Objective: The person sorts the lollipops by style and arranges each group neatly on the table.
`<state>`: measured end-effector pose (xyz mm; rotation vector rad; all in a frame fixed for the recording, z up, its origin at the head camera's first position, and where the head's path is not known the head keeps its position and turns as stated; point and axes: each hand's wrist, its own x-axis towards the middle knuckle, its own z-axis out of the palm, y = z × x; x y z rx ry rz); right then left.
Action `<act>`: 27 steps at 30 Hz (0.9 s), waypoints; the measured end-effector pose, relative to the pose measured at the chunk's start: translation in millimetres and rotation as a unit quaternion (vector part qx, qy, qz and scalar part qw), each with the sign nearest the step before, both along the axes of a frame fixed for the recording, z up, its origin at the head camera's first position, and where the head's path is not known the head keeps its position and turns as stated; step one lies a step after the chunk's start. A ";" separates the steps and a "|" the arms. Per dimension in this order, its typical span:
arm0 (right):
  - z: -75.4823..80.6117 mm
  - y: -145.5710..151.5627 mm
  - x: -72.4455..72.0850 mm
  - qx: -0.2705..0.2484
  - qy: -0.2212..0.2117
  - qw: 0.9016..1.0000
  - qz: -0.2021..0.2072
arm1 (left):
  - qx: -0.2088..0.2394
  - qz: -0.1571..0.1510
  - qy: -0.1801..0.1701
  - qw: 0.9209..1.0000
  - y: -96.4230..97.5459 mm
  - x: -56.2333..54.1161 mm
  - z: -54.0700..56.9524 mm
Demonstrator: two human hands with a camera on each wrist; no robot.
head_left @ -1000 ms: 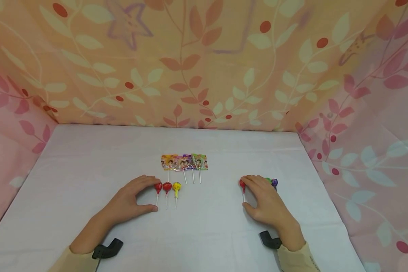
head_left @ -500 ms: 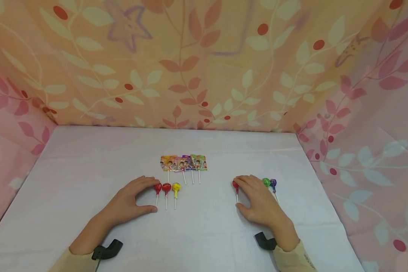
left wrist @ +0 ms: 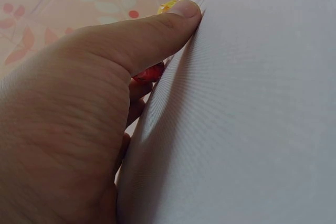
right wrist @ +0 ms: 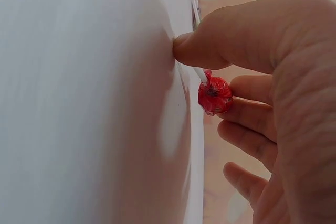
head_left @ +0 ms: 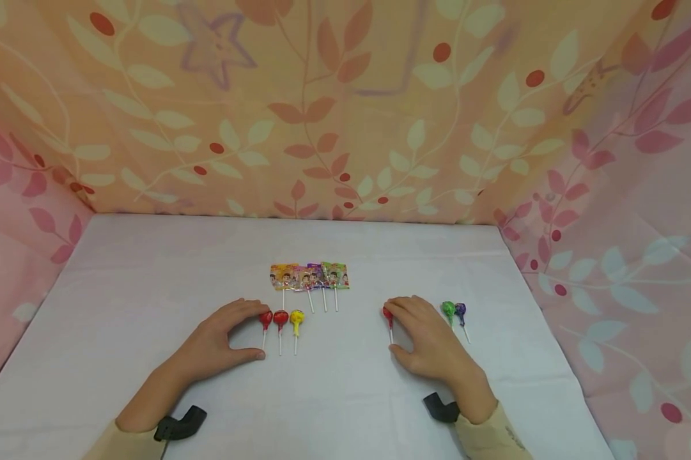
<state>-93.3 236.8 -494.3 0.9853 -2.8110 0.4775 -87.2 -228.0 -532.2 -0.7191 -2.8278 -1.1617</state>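
My left hand (head_left: 214, 335) holds a red lollipop (head_left: 266, 322) lengthwise, fingertips at the candy and thumb by the stick's end. To its right lie a second red lollipop (head_left: 280, 319) and a yellow lollipop (head_left: 296, 318), sticks pointing toward me. Right of the middle, my right hand (head_left: 431, 345) has another red lollipop (head_left: 388, 314) between its fingertips and thumb, low on the table. Its wrapped red head (right wrist: 214, 96) touches the fingers in the right wrist view. In the left wrist view, the thumb hides most of the lollipop's stick.
Several flat-wrapped lollipops (head_left: 307, 277) lie in an overlapping row behind the left group. A green lollipop (head_left: 449, 310) and a purple lollipop (head_left: 461, 310) lie right of my right hand. Patterned cloth (head_left: 345, 128) hangs behind and beside the white table (head_left: 149, 268).
My right hand has moved left with the red lollipop, away from the green and purple lollipops, which are now uncovered. The left hand has stayed in place.
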 end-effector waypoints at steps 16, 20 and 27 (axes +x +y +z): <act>5.3 -18.0 -1.5 0.007 -0.006 1.000 0.009 | 0.006 0.003 -0.003 1.000 0.8 0.3 1.3; 5.2 -23.0 -2.9 0.006 0.001 1.000 0.017 | 0.005 0.001 -0.003 1.000 0.9 0.1 1.3; 7.0 -33.6 -5.2 0.007 0.014 0.999 0.034 | 0.006 0.000 -0.003 1.000 1.4 0.2 3.2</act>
